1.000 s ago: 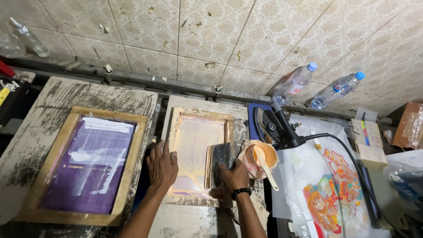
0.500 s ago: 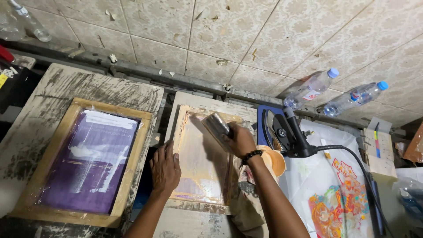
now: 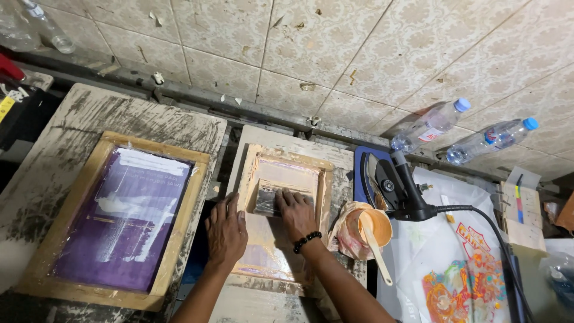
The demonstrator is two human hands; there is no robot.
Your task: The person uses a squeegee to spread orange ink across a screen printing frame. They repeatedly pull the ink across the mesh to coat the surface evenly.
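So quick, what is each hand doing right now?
Left hand: open, flat on the wooden frame's edge.
Right hand: pressing a squeegee on the screen; grip unclear.

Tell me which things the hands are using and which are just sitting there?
In use:
left hand on the small wooden frame
right hand pressing the squeegee

Just sitting there:
big purple frame
orange paint cup
two water bottles
black iron
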